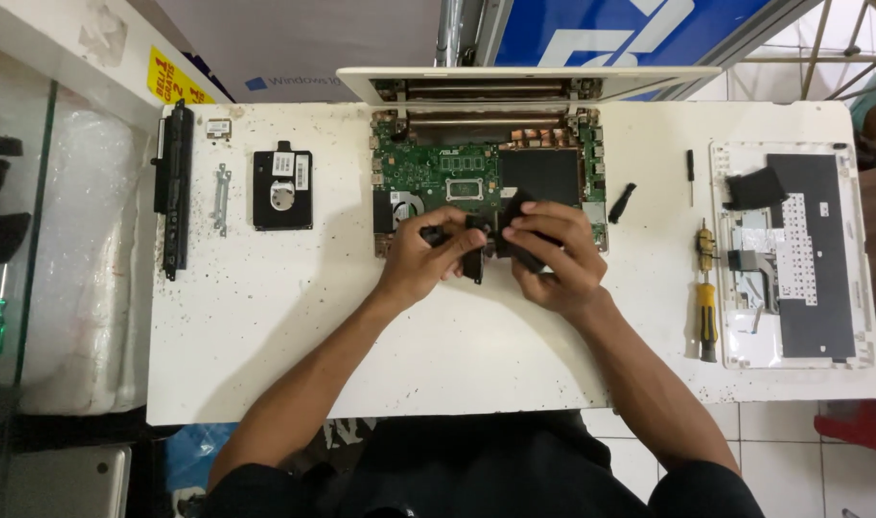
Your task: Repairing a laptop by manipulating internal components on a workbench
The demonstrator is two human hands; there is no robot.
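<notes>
An opened laptop base point(486, 173) with its green circuit board exposed lies at the middle back of the white table point(294, 326). Just in front of it, my left hand point(428, 259) and my right hand point(558, 264) both grip a black flat part point(508, 213), held between them just above the table. My fingers hide most of this part. The laptop's lid point(529, 82) stands open behind the board.
A long black battery point(174, 187), a metal bracket point(222, 197) and a black hard drive point(282, 187) lie at the left. At the right are a small black piece point(621, 201), a yellow screwdriver point(707, 312) and a keyboard cover point(793, 254) turned underside up.
</notes>
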